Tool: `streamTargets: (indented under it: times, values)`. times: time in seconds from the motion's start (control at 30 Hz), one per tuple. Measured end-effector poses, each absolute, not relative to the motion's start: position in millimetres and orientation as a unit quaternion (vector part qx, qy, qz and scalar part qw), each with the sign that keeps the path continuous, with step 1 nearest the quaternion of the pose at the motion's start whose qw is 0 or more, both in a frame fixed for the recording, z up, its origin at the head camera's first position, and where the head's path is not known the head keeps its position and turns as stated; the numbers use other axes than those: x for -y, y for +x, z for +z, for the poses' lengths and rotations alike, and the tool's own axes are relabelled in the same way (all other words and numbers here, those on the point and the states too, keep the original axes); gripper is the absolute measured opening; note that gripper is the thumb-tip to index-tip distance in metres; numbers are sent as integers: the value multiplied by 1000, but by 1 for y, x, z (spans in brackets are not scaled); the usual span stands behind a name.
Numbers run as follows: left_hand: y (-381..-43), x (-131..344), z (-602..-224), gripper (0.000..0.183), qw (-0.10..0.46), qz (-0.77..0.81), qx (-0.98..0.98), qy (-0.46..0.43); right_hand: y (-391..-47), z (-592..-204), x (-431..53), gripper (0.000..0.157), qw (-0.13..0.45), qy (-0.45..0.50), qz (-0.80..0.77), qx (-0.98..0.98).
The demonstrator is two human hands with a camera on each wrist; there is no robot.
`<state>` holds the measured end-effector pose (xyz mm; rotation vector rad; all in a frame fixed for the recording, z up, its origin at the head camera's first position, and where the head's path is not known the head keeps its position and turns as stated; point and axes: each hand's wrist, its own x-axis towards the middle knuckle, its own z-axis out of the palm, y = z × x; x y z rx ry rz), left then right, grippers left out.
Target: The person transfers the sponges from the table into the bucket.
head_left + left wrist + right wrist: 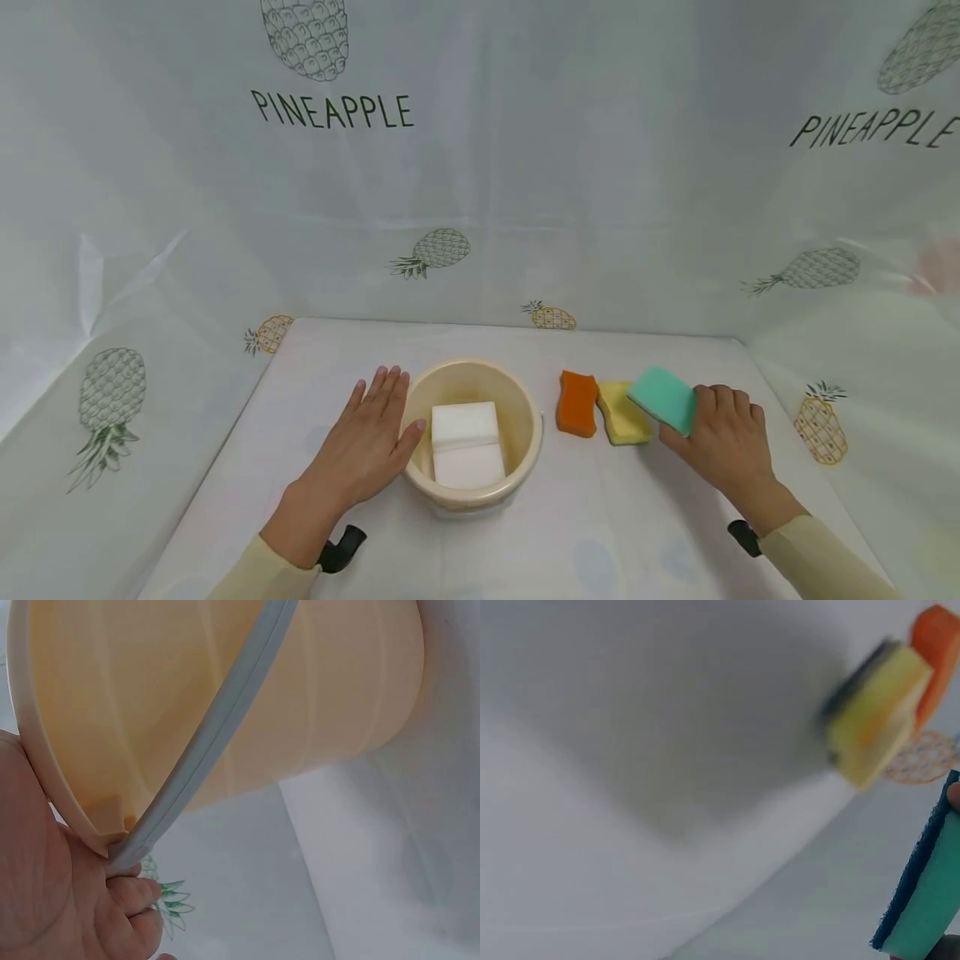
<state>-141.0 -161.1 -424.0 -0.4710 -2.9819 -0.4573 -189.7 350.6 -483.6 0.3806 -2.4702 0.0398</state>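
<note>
Green sponge | held in right hand | backdrop reads "PINEAPPLE" twice

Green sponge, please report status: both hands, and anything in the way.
Right hand holds green sponge, raised. Left hand touches bucket. Orange sponge and yellow sponge lie between green sponge and bucket.

My matt foam sponge at frame right has a rough backing; the centre bucket is smooth, slightly glossy plastic.
</note>
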Motion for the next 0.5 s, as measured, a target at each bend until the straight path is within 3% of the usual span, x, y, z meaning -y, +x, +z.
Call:
streamTargets:
  times: [0.5]
  values:
    - [-140,158,-425,75,49,-121,981,-141,-202,-402,-214,58,273,286,86,915]
